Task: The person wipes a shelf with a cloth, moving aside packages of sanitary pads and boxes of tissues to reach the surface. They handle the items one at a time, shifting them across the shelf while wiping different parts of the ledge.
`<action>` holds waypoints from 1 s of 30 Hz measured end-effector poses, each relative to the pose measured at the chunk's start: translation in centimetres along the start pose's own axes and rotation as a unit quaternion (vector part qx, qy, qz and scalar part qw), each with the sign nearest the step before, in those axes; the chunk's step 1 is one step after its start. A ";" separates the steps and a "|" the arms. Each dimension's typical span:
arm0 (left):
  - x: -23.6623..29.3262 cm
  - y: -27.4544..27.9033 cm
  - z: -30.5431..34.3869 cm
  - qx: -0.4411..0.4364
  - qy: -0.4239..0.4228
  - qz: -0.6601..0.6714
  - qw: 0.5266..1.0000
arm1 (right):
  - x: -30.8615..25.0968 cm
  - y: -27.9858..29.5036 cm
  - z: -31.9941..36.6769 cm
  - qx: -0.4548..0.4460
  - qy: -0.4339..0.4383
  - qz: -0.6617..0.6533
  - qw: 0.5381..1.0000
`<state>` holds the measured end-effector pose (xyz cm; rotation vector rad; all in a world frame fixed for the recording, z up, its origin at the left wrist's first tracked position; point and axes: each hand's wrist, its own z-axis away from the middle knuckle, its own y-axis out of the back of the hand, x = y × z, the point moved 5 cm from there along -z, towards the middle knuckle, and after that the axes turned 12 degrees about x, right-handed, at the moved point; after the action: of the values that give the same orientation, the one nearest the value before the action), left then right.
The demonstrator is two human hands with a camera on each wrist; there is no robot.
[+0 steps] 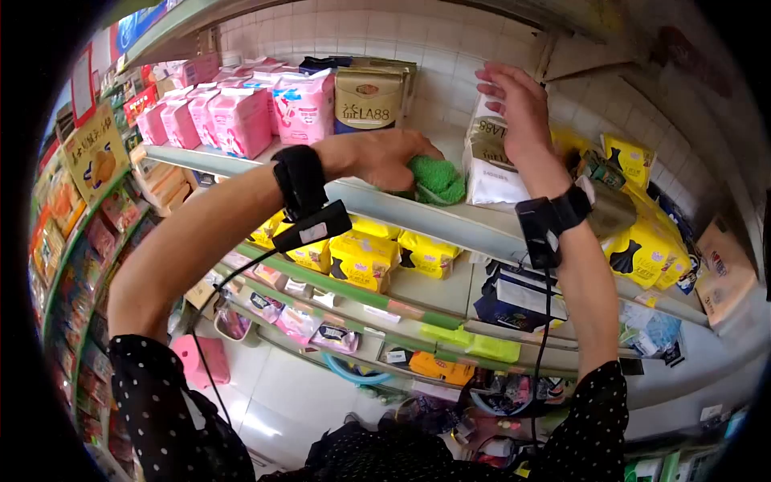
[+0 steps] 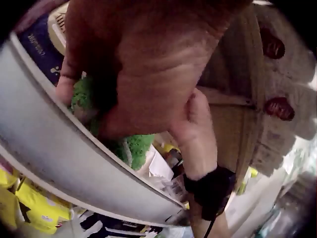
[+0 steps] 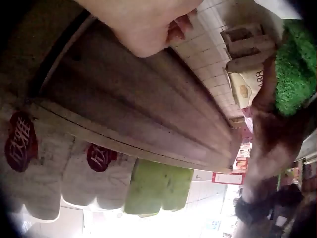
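Observation:
A green cloth (image 1: pixel 436 179) is held under the left hand (image 1: pixel 384 159) at the front edge of the upper shelf. In the left wrist view the fingers of the left hand (image 2: pixel 148 74) curl round the green cloth (image 2: pixel 138 148); the right wrist view shows the cloth (image 3: pixel 296 69) bunched against that hand. The right hand (image 1: pixel 518 104) is raised beside white and gold packs (image 1: pixel 491 161), its fingers loosely bent and holding nothing. In the right wrist view only part of the right hand (image 3: pixel 148 25) shows, at the top.
Pink packs (image 1: pixel 241 120) and a gold pack (image 1: pixel 368 98) stand on the shelf at left. Yellow packs (image 1: pixel 642 241) fill its right part. Lower shelves hold more yellow packs (image 1: pixel 361 259) and a dark blue pack (image 1: pixel 518 299). A pink stool (image 1: pixel 201 359) is on the floor.

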<state>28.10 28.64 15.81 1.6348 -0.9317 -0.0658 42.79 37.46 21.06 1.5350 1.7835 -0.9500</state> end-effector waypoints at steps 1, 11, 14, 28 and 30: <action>-0.6 -0.3 0.0 0.028 -0.017 0.008 0.999 | -0.1 0.0 0.0 -0.023 -0.018 0.011 1.000; -1.5 -1.8 1.4 0.223 -0.034 -0.010 0.974 | 3.9 -0.4 -0.4 -0.199 0.000 0.287 0.937; -0.8 -1.8 1.8 0.260 -0.059 -0.070 0.961 | 7.0 1.2 -0.1 -0.254 0.069 0.487 0.833; 0.5 -1.9 3.1 0.310 -0.018 -0.120 0.943 | 2.5 0.7 0.1 -0.541 -0.109 0.510 0.660; 0.5 -2.0 3.0 0.308 -0.021 -0.115 0.944 | 2.7 1.2 0.2 -0.552 -0.153 0.510 0.642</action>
<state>27.92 25.90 13.43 2.3287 -0.8339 0.0377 43.54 38.92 18.58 1.0611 0.6189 0.4392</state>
